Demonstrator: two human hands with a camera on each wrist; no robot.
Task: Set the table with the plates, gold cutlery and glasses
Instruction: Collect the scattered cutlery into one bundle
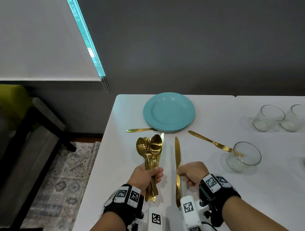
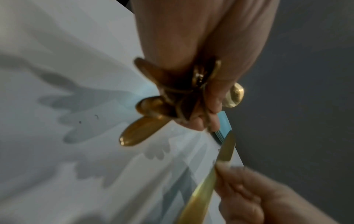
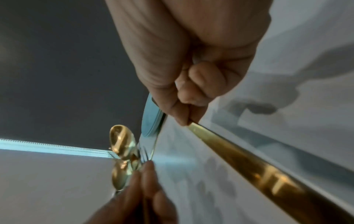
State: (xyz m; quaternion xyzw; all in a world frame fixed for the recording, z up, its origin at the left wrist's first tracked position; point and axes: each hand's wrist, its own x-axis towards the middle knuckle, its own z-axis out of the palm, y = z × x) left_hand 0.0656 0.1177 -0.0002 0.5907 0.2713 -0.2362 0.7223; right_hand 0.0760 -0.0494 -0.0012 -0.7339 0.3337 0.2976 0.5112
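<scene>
Head view: left hand (image 1: pixel 148 174) raised over white tabletop (image 1: pixel 105 177), fingers wrapped round bundle of gold cutlery (image 1: pixel 151 153), bowls pointing away. Right hand (image 1: pixel 191 173) beside it, fingers pinching gold knife (image 1: pixel 177 156) mid-length. Teal plates (image 1: pixel 169 111) stacked beyond; glasses (image 1: pixel 243 156) to right.

Left wrist view: fingers (image 2: pixel 212 115) curled tight on handles.

Right wrist view: fingertips (image 3: pixel 182 119) pinch knife.

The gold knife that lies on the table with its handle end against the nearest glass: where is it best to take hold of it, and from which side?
Grip the gold knife at mid-handle, from above, pinching its two long edges. It lies flat on the white table; its handle end meets the glass, so approach from the bare plate-side stretch.
</scene>
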